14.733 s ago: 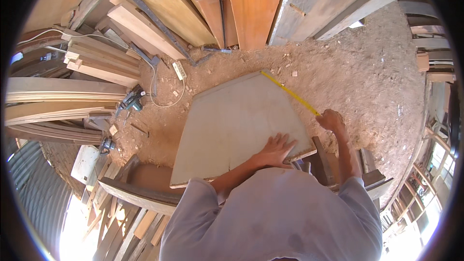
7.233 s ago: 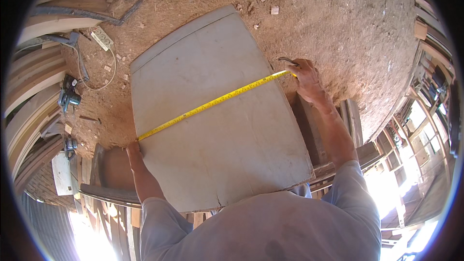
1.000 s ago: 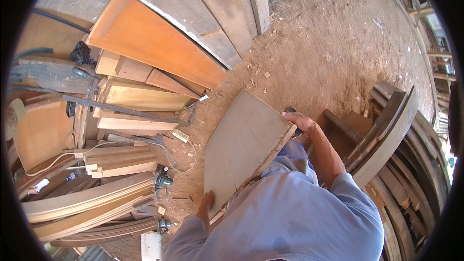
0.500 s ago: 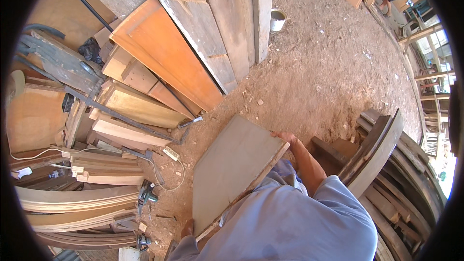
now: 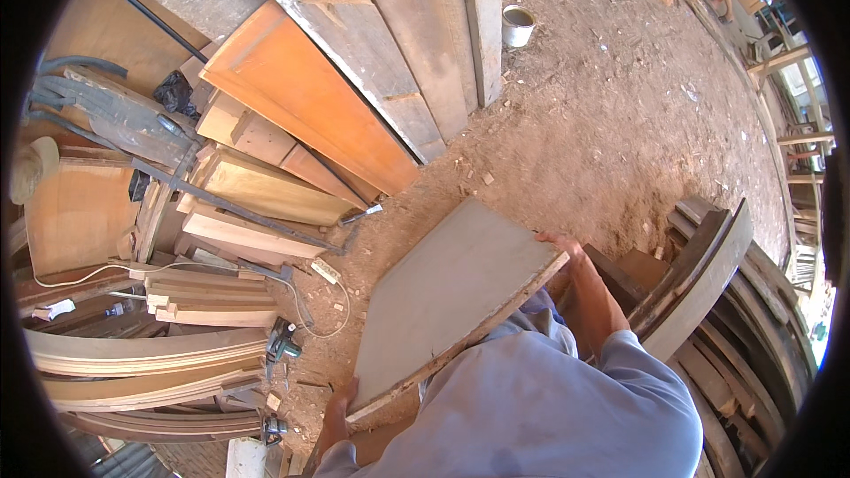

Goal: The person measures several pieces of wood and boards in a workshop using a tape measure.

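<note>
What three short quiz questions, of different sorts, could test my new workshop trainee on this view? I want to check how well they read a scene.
1. True or false: both hands grip the grey board.
2. Which hand holds the board's far corner? A) left hand B) right hand
3. Fill in: the small white container stands on the ____ floor.

Key: 1 true; 2 B; 3 dirt.
</note>
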A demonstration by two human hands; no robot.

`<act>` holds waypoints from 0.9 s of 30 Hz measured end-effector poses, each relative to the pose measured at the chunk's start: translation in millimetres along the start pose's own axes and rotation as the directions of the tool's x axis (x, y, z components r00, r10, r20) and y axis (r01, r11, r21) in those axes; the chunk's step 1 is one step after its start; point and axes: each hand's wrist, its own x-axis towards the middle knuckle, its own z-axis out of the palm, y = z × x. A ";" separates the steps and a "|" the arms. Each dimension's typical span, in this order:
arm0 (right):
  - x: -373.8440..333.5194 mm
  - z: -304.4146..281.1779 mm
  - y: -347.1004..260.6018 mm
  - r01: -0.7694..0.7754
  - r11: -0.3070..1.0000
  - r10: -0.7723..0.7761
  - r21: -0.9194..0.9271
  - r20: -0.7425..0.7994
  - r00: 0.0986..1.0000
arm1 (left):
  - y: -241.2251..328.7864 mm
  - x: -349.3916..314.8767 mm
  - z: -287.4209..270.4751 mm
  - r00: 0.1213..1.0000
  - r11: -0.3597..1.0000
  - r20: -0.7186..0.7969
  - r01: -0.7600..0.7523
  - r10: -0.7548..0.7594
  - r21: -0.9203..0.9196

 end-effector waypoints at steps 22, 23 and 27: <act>18.9 -217.2 53.0 -0.127 0.985 0.127 0.119 0.013 0.992 | 110.6 -34.7 64.2 0.955 0.143 -0.082 -0.127 0.284 -0.982; 9.2 -212.3 48.1 -0.131 0.989 0.129 0.066 0.033 0.991 | 115.5 -34.8 85.2 0.978 0.053 -0.162 -0.170 0.128 -0.984; -17.7 -208.3 51.1 0.035 0.994 -0.024 -0.102 0.102 0.994 | 84.3 2.2 117.1 0.955 0.039 -0.281 -0.279 -0.097 -0.960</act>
